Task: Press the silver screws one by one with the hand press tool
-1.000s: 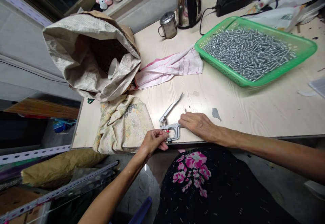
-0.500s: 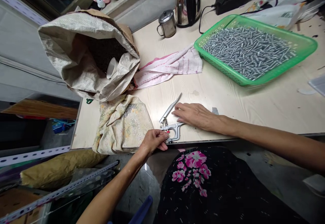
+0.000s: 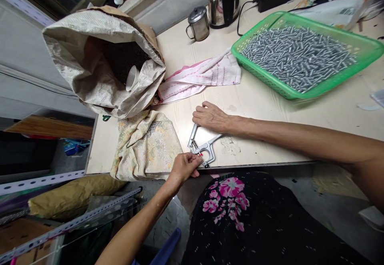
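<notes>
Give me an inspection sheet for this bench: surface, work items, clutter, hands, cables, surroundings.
Surface: pale wood-grain table, scuffed patch near the front edge.
Work items: silver metal hand press at the table edge; green plastic basket of small metal springs.
Clutter: pink-striped white cloth, floral cloth, open paper sack, steel mug, kettle.
Hands: left hand fingers at the press head; right hand on its upper handle.
Cables: black cord by the kettle.
Surroundings: slotted metal rails lower left.
</notes>
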Motion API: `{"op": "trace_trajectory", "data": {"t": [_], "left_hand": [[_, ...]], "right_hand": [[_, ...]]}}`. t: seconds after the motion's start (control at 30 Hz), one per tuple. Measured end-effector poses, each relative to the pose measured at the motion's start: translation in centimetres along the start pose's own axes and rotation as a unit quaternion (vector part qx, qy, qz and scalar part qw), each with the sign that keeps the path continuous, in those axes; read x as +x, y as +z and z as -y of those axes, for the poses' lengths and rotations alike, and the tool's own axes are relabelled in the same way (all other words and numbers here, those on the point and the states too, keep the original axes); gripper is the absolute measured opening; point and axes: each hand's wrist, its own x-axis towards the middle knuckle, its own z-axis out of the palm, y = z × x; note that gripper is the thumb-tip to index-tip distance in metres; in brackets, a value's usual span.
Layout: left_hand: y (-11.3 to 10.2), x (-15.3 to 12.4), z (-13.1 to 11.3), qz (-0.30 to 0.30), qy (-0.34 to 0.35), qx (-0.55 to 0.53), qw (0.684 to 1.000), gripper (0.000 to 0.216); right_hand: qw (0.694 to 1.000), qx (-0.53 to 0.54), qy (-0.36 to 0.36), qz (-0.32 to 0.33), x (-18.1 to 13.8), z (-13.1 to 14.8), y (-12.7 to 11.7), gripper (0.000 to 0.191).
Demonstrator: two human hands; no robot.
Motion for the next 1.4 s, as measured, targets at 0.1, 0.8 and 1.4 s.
{"op": "trace_trajectory", "data": {"t": [0.1, 0.8, 1.4], "left_hand": [[0.5, -0.2, 0.4, -0.028, -0.001, 0.015, 0.999, 0.02], [7.9, 1.7, -0.2, -0.195, 0.52, 0.281, 0.783, 0.013], [1.0, -1.4, 1.7, -0.126, 0.128, -0.066, 0.982, 0.034]], "right_hand": [[1.0, -0.002, 0.011, -0.004, -0.2, 0.1, 0.5, 0.02], [0.993, 0.054, -0.043, 0.092, 1.7, -2.2, -0.9, 0.016], [0.985, 0.165, 0.01, 0.057, -7.0, 2.2, -3.3, 0.02]]}}
